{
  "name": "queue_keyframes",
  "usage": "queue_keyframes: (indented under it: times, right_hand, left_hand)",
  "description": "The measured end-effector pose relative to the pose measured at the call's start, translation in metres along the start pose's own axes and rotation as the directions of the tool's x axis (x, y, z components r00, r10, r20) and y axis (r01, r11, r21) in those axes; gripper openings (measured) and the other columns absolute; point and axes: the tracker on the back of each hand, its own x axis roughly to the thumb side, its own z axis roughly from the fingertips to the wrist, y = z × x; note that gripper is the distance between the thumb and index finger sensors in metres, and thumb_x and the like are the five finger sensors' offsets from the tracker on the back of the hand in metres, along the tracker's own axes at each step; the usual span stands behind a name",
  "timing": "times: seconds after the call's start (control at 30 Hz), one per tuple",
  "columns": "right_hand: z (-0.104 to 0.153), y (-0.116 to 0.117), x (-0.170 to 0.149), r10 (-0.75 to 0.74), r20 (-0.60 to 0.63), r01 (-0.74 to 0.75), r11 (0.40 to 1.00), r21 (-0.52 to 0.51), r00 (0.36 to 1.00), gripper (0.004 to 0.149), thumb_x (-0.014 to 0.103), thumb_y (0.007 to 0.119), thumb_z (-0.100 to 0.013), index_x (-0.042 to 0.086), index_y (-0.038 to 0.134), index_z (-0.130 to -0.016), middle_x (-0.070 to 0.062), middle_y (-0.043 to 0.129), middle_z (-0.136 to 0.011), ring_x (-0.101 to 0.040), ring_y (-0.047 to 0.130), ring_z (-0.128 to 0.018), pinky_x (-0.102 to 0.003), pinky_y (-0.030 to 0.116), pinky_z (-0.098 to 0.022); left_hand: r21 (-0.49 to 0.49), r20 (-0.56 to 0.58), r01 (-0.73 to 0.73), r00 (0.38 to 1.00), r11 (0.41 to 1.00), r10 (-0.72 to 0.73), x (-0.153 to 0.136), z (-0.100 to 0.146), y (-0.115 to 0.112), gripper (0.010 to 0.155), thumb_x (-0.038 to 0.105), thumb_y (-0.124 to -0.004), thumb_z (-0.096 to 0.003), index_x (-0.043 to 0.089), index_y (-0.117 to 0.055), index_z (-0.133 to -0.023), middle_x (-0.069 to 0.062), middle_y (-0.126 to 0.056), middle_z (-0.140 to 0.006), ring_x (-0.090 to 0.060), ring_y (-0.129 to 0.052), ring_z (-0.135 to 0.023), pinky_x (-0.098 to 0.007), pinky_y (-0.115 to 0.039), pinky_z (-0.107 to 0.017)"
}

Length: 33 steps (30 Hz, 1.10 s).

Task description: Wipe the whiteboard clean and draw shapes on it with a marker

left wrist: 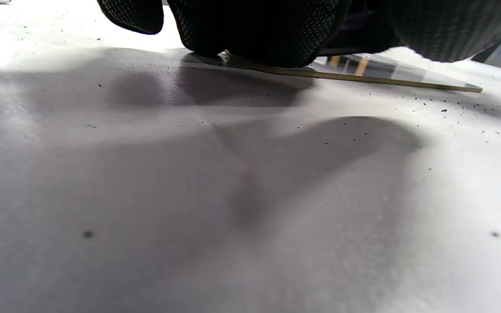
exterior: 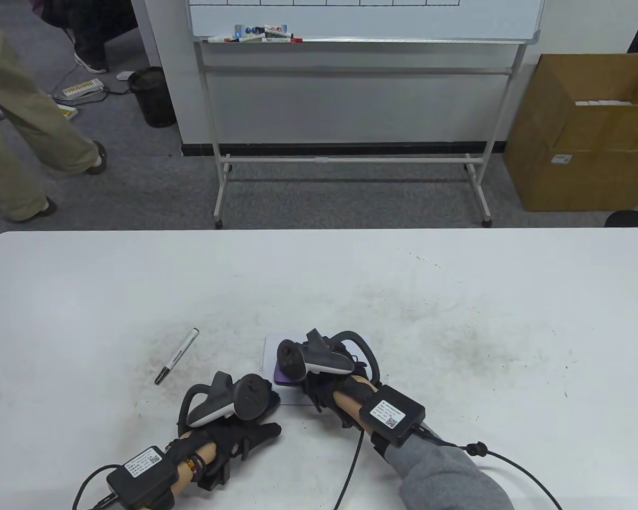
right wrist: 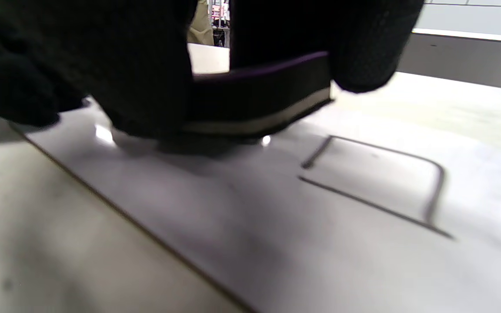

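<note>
A small whiteboard (exterior: pixel 270 346) lies flat on the table (exterior: pixel 457 319), mostly hidden under my right hand (exterior: pixel 297 378). That hand grips a purple-topped eraser (right wrist: pixel 259 93) and presses its felt onto the board (right wrist: pixel 276 234). A drawn square outline (right wrist: pixel 376 182) lies on the board just beside the eraser. My left hand (exterior: pixel 266 422) lies flat at the board's near left corner, and its fingertips (left wrist: pixel 250 30) rest on the board's edge (left wrist: pixel 363 77). A capped black-and-white marker (exterior: pixel 177 356) lies loose on the table to the left of both hands.
Beyond the table stands a large whiteboard on a stand (exterior: pixel 361 159), its tray holding markers (exterior: pixel 260 33). A cardboard box (exterior: pixel 579 133) sits at the right, a black bin (exterior: pixel 151 95) at the left. A person's legs (exterior: pixel 26 138) stand far left. Glove cables (exterior: pixel 515 470) trail off the near edge.
</note>
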Motion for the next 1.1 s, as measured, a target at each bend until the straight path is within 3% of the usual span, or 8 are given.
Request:
queue_keyframes:
  times: [0.47,0.7,0.83,1.1]
  right_hand:
    - [0.078,0.018,-0.105,0.034,-0.185,-0.018,0.996,0.084,0.982,0.062,0.033,0.094,-0.035,0.043,0.066,-0.090,-0.014,0.070,-0.104,-0.037,0.081,-0.091,-0.052,0.073,-0.062]
    - [0.080,0.015,-0.099,0.091,-0.181,-0.078,0.994,0.075,0.979,0.063,0.036,0.093,-0.035,0.044,0.065,-0.091,-0.012,0.071,-0.103,-0.036,0.082,-0.091,-0.051,0.074,-0.062]
    - [0.076,0.002,-0.099,0.024,-0.193,-0.016,0.999,0.043,0.981,0.065,0.038,0.092,-0.035,0.043,0.065,-0.095,-0.011,0.069,-0.104,-0.035,0.081,-0.091,-0.051,0.073,-0.064]
    - [0.038,-0.018,-0.062,-0.060,-0.130,0.055,0.997,-0.046,0.990,0.067,0.040,0.091,-0.036,0.041,0.062,-0.097,-0.010,0.068,-0.104,-0.034,0.080,-0.092,-0.051,0.072,-0.064]
  left_hand:
    - [-0.011,-0.003,0.021,1.000,1.000,-0.021,0.003,0.000,0.001,0.076,0.064,-0.068,-0.0338,0.030,-0.063,-0.101,0.004,-0.054,-0.115,-0.024,-0.055,-0.111,-0.053,-0.049,-0.080]
    - [0.069,-0.016,0.036,0.999,0.997,-0.035,0.004,-0.001,0.002,0.068,0.059,-0.071,-0.0351,0.031,-0.071,-0.096,0.005,-0.065,-0.111,-0.024,-0.065,-0.108,-0.053,-0.054,-0.079]
    - [0.144,-0.032,0.093,0.996,0.985,-0.089,0.008,-0.003,0.005,0.061,0.057,-0.076,-0.0348,0.032,-0.078,-0.091,0.006,-0.075,-0.105,-0.023,-0.076,-0.103,-0.053,-0.061,-0.077]
    - [0.229,-0.034,0.135,0.991,0.964,-0.131,0.008,-0.006,0.007,0.052,0.055,-0.080,-0.0333,0.036,-0.085,-0.082,0.010,-0.086,-0.096,-0.018,-0.089,-0.094,-0.052,-0.070,-0.073]
